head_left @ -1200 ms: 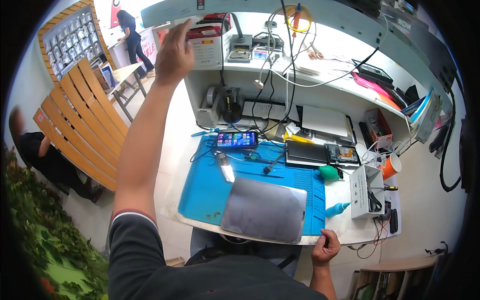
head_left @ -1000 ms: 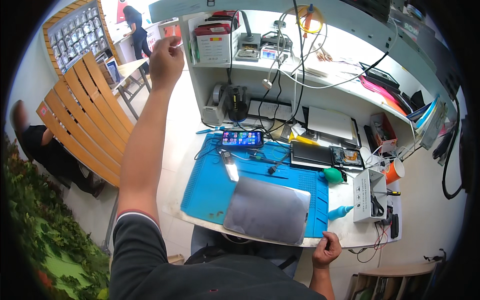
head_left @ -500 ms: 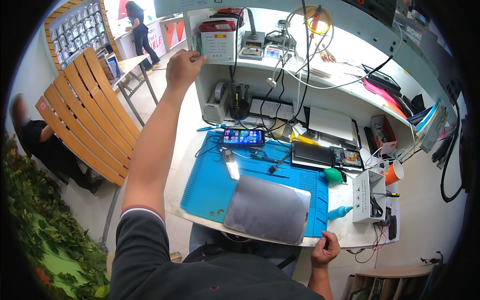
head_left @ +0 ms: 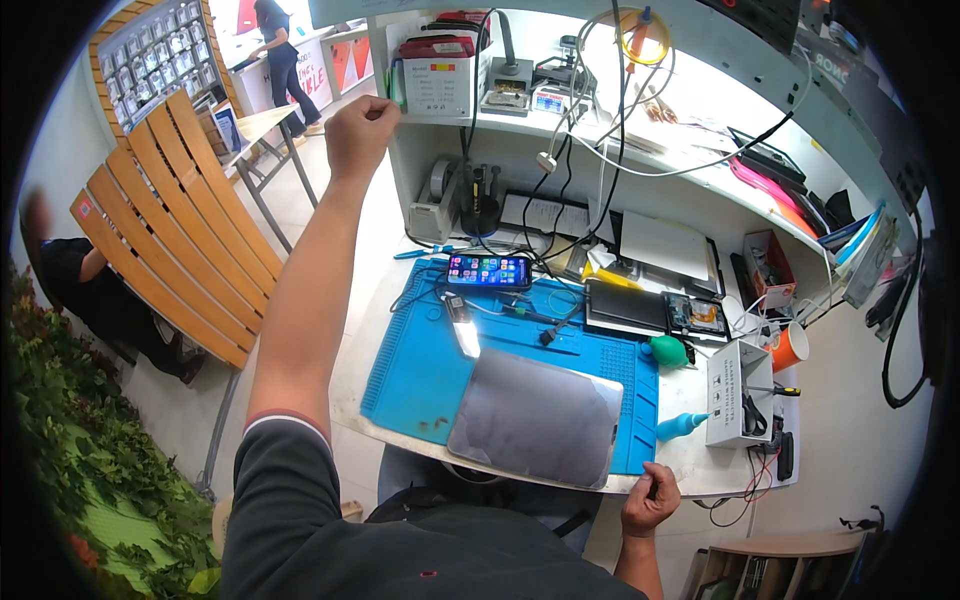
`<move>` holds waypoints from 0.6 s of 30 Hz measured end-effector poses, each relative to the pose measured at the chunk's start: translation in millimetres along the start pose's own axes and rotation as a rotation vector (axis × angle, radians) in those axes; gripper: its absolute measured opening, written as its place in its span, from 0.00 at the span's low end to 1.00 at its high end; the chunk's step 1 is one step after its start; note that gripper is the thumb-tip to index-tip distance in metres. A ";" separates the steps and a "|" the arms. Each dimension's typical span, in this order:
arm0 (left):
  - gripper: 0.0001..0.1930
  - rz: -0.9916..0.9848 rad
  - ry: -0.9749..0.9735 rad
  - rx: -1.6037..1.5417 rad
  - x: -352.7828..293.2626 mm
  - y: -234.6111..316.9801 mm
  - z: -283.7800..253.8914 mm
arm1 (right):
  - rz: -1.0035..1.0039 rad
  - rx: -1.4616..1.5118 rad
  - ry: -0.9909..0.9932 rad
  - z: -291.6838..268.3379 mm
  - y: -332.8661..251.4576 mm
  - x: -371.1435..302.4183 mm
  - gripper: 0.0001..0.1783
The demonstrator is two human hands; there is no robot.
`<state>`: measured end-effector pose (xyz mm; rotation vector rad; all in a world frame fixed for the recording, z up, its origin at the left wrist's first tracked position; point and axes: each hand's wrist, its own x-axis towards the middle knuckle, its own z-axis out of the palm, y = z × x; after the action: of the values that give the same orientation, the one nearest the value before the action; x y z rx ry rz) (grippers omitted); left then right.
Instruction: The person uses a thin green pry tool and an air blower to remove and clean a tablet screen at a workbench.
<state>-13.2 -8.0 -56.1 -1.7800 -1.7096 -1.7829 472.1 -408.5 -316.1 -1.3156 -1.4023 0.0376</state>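
My left hand point(head_left: 358, 138) is raised at the far left, beside the upper shelf, with thumb and fingers pinched together. Whatever may be between them is too small to make out. Nearest to it stands a white box point(head_left: 440, 88) holding red and dark packets. My right hand point(head_left: 650, 500) has curled fingers at the table's front edge, by the right corner of a blue work mat point(head_left: 405, 390); its palm is hidden. A grey tablet-shaped panel point(head_left: 537, 418) lies across the mat's front. Behind it are a lit smartphone point(head_left: 488, 271) and a small device with a shining light point(head_left: 462, 328).
A green blower bulb point(head_left: 667, 350), a light-blue bottle point(head_left: 682, 427) and a white organizer box point(head_left: 735, 395) stand on the right. Cables point(head_left: 612, 150) hang before the shelf. A slatted wooden bench point(head_left: 180, 230) and two other people are at left.
My left hand has shifted slightly left, away from the white box. My right hand stays at the table edge. The standing person in the background has moved a little.
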 end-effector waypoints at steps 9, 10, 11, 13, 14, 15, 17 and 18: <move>0.09 0.087 0.102 -0.054 5.5 -19.1 -3.6 | 0.016 -0.010 -0.006 1.2 -1.4 0.9 0.11; 0.09 0.106 0.097 -0.075 6.3 -19.4 -2.2 | 0.009 -0.011 -0.004 1.6 -0.2 1.2 0.11; 0.09 0.105 0.086 -0.082 6.8 -19.6 -0.6 | 0.002 -0.013 -0.002 1.8 0.8 1.4 0.11; 0.09 0.106 0.061 -0.096 8.0 -14.4 1.5 | 0.014 -0.012 -0.004 1.6 2.2 -0.5 0.11; 0.11 0.105 0.034 -0.082 10.0 -13.3 2.0 | 0.020 -0.012 -0.005 1.9 2.8 -0.7 0.11; 0.13 0.083 0.026 -0.062 10.3 -10.5 3.5 | 0.020 -0.009 0.003 2.4 3.3 -0.9 0.11; 0.18 0.041 0.009 -0.023 11.7 -4.9 5.8 | 0.021 -0.005 0.020 2.9 3.9 -1.5 0.11; 0.19 0.043 -0.002 -0.039 14.1 -10.1 5.6 | 0.022 -0.005 0.015 3.6 3.3 -1.2 0.11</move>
<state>-21.2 8.1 -53.5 -1.8200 -1.6350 -1.8104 471.3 -405.9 -320.4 -1.3338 -1.3762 0.0391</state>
